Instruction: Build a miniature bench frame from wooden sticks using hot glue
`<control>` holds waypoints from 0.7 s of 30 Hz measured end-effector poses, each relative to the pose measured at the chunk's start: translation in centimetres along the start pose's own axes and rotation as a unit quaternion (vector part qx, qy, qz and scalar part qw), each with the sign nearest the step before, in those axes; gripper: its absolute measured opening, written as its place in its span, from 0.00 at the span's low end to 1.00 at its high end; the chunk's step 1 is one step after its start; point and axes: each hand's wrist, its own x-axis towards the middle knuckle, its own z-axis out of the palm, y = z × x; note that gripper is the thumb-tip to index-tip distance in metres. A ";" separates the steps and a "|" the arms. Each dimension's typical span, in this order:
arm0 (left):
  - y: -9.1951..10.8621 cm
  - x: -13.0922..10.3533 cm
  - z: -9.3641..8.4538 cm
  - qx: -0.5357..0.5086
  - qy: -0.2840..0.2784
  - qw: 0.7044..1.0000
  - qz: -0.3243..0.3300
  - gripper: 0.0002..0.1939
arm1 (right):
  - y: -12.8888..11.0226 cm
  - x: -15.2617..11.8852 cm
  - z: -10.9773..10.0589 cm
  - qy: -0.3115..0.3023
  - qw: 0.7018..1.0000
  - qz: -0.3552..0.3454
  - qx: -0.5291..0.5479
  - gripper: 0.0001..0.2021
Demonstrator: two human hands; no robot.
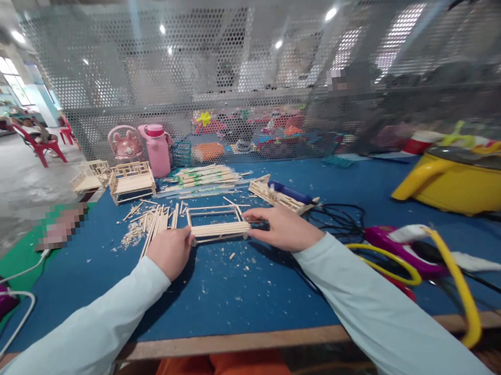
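A small frame of thin wooden sticks [220,229] is held low over the blue table between my two hands. My left hand [170,251] is closed on its left end, thumb and fingers pinching the corner. At the right end, the thumb and fingers of my right hand [281,227] grip the other corner. Several sticks lie side by side along the near side of the frame, while its far part is an open rectangle. Left of it is a pile of loose sticks [158,222] with broken bits [133,233]. Behind my right hand lies a blue-handled tool [290,192] on another stick piece.
Two finished-looking miniature stick benches [132,182] stand at the back left, near a pink bottle [158,152]. Stick bundles [204,177] lie behind the frame. On the right are a yellow pot [464,180], black cables [343,216] and a purple tool [388,244]. A perforated metal screen [229,70] closes the back.
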 end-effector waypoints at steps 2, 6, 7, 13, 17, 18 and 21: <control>0.1 0.0 0.0 -0.002 0.003 1.000 0.002 0.17 | -0.1 0.1 0.1 -0.003 0.999 -0.007 -0.034 0.13; 0.2 -0.1 0.1 -0.004 0.004 1.000 0.001 0.16 | 0.1 0.3 0.4 0.000 0.998 -0.026 -0.064 0.10; 0.2 -0.1 0.1 -0.003 0.004 1.000 0.000 0.16 | 0.2 0.3 0.5 0.002 0.997 -0.030 -0.067 0.10; 0.1 -0.1 -0.1 -0.008 0.002 1.000 0.004 0.16 | -0.1 0.3 0.3 -0.002 0.995 -0.031 -0.094 0.10; 0.0 -0.1 -0.2 -0.028 0.013 1.000 -0.003 0.16 | -0.1 0.3 0.2 -0.003 0.994 -0.039 -0.104 0.10; 0.1 -0.1 -0.2 -0.033 0.019 0.999 -0.008 0.15 | -0.1 0.3 0.2 -0.004 0.994 -0.041 -0.105 0.10; 0.4 -0.4 -0.2 -0.032 0.043 0.998 -0.022 0.15 | -0.1 0.4 0.1 -0.005 0.993 -0.045 -0.107 0.10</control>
